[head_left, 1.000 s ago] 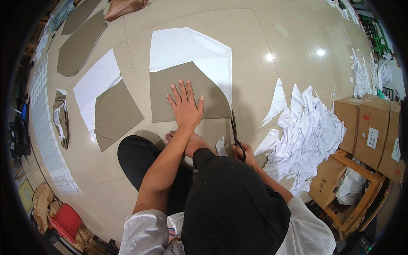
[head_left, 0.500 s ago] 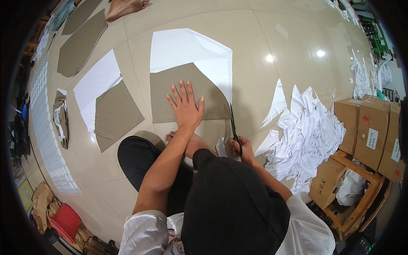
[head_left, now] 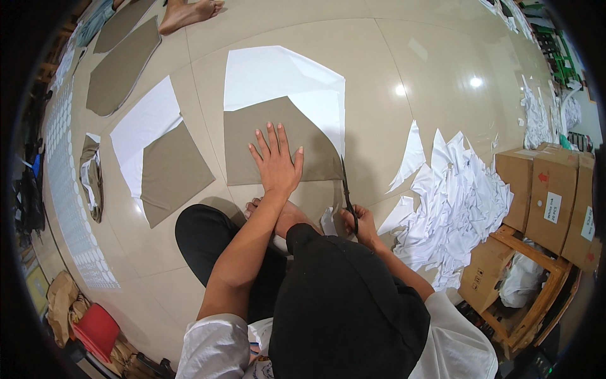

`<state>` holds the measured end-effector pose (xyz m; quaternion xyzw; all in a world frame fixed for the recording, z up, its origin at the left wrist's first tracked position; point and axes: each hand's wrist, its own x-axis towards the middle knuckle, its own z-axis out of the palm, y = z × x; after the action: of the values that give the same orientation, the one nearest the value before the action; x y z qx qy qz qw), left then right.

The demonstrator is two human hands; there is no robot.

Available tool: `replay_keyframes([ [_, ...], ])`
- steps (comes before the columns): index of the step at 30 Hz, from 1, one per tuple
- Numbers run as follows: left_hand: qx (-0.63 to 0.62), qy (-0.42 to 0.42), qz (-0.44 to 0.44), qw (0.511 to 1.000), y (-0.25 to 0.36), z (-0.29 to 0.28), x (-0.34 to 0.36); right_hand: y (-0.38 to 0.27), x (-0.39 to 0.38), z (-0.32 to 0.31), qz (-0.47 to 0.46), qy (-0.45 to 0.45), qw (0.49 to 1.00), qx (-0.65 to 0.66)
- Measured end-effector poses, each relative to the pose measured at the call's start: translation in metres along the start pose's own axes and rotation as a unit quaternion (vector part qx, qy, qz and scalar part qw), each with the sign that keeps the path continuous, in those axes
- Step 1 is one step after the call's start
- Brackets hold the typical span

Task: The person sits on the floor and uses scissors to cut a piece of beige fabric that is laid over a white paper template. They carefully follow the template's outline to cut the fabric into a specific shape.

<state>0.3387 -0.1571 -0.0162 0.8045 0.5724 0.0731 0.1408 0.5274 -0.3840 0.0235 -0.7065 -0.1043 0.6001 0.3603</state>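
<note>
Head view: left hand (head_left: 278, 167), splayed flat, grasping nothing, presumably steadies taupe fabric panel (head_left: 317, 153); right hand (head_left: 364, 223), grip curled closed, holds scissors (head_left: 346, 192).

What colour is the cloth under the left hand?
The cloth is plain greyish brown; the head view shows it.

Working the shears up a seated person's fabric, a right hand (head_left: 360, 221) sits slightly farther forward and a touch nearer the left hand (head_left: 276, 165) than it did a second ago. Ahead of its fingers, the black scissors (head_left: 347, 192) now reach higher along the right edge of the brown cloth (head_left: 246, 145), their tips farther past the lower corner that lies just ahead of the right hand. Their handles, too, are shifted forward and leftward with the grip. The view itself dips slightly, lowering the cloth within it.
</note>
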Motion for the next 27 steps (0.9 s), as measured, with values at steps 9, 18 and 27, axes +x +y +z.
replay_keyframes([
  [9,-0.003,0.001,0.002,1.000,-0.0007,0.0003,-0.0007,-0.0035,-0.0019,-0.0005,0.001,-0.003,1.000,0.001],
  [18,-0.001,-0.007,-0.002,1.000,0.0003,-0.0006,-0.0008,0.0039,0.0004,-0.0064,0.001,-0.004,1.000,-0.009],
  [27,0.003,-0.005,-0.003,1.000,0.0001,0.0004,-0.0004,0.0006,-0.0005,-0.0080,0.001,-0.009,1.000,-0.014],
])
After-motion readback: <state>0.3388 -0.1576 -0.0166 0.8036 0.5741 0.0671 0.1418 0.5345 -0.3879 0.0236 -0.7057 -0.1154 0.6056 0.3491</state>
